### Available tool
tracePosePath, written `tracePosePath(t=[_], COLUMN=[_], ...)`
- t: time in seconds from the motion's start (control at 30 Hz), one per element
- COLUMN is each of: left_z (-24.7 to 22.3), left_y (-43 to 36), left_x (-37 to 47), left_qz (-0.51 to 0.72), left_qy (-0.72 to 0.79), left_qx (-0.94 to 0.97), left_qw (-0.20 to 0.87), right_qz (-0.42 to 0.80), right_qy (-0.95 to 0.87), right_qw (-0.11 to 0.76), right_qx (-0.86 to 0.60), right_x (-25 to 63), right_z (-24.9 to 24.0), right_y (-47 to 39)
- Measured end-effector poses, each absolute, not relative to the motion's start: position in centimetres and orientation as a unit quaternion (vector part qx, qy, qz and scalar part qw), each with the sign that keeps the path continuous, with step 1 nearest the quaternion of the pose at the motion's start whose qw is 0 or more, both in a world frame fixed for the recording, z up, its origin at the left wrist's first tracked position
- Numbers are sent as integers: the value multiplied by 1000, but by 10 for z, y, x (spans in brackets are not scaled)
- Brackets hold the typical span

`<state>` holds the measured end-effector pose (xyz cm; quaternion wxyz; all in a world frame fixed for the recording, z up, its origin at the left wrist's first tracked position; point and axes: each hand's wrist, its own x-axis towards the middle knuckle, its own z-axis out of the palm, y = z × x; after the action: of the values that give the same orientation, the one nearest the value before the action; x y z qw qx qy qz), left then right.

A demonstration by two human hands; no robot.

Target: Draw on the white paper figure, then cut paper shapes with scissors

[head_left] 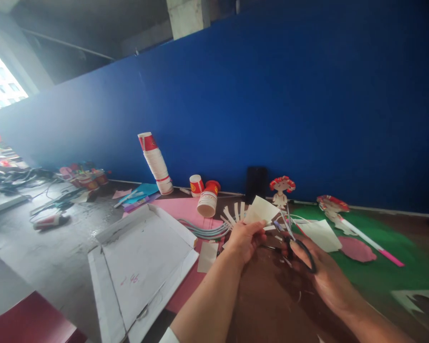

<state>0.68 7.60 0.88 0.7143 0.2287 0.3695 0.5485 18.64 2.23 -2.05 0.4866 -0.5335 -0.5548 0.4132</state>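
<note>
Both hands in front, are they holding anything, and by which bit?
The left hand pinches a cream paper piece near its lower edge; the right hand holds scissors by their black handle.

Box (150, 252) left of scissors (311, 259), cup stack (156, 164) behind box, marker (368, 239) far right

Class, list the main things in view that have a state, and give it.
Scissors: in right hand, blades seemingly parted
Cream paper: held in left hand
Fringed paper: cut into strips
Cup stack: tilted
White cardboard: written on
Pink-ended pen: lying down
</note>
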Motion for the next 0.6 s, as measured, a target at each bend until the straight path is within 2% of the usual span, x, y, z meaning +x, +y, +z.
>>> tracePosePath(t=[0.1, 0.17, 0.37, 0.6], left_z=[8, 9, 12, 10], left_y=[76, 75, 74, 74], left_x=[6, 6, 8, 10], left_qz=[549, 547, 540, 530], left_qy=[362, 355, 355, 355], left_qx=[231, 235, 240, 265], left_qw=[717, 720, 724, 723], right_qz=[516, 539, 537, 502], right_qy=[-509, -506, -527, -565], right_qw=[458, 440, 399, 429], right_qx=[-514, -509, -524, -494], right_x=[183, 183, 187, 189], right_z=[-18, -17, -14, -12], right_y=[18, 16, 17, 19])
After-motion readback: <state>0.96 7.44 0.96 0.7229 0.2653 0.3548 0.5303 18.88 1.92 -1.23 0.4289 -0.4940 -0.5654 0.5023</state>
